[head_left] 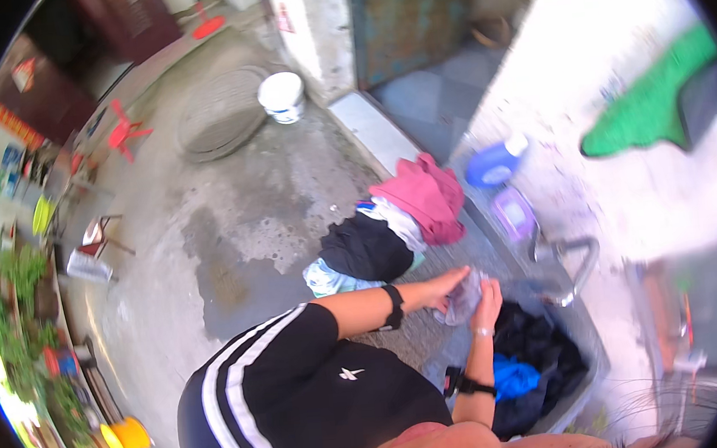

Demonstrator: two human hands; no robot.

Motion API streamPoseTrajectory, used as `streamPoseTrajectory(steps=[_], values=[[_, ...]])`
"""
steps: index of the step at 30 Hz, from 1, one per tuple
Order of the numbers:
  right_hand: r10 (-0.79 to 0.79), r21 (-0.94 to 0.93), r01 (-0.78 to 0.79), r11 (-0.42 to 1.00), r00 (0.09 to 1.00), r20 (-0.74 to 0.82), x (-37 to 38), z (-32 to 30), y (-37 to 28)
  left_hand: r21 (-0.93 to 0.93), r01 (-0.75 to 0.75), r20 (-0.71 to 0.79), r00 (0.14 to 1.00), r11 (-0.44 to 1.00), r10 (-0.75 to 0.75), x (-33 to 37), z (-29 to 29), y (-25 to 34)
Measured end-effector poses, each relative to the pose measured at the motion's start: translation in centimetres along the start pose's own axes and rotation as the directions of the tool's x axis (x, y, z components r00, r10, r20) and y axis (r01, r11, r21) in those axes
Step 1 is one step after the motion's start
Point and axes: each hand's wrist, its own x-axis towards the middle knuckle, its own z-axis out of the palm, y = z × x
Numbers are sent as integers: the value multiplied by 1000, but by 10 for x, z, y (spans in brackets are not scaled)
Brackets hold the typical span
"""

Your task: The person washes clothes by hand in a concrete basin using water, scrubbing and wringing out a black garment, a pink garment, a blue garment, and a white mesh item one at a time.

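Observation:
My left hand [448,289] and my right hand [487,305] are close together above the washing slab. Between them they grip a thin, pale greyish-lilac crumpled piece [465,302]; whether it is cloth or plastic I cannot make out. Just right of my hands is a metal tap [582,266]. Below my right hand, a sink [587,356] holds black clothes [548,340] and a bright blue cloth [515,377]. Beyond my left hand lies a heap: a black garment [365,247], a dusty-pink garment [425,199], and white and light-blue cloth [327,278].
A blue detergent bottle [491,164] and a lilac container [513,214] stand along the wall by the tap. Green cloth [663,103] hangs at right. Farther off are a white bucket [282,98], a round cover [221,116] and a red stool [123,132].

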Motion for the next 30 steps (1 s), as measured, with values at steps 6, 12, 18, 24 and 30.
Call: streamPoseTrajectory(steps=[6,12,18,24,30], values=[[-492,-856,198,477,867,-73,7,-17,10,-334,-129,-9,991,934,133,28,52,4],[-414,-525,253,812,885,-214,26,-32,2,-104,-380,-13,925,919,381,26,71,17],[-268,-758,65,649,952,-149,27,-46,11,-60,-156,61,985,986,160,0,68,16],[71,24,-67,997,914,-399,62,-77,-7,216,-223,-8,973,951,230,0,42,17],[-3,119,21,993,989,-147,22,-23,-25,87,41,64,997,995,-47,-14,51,30]])
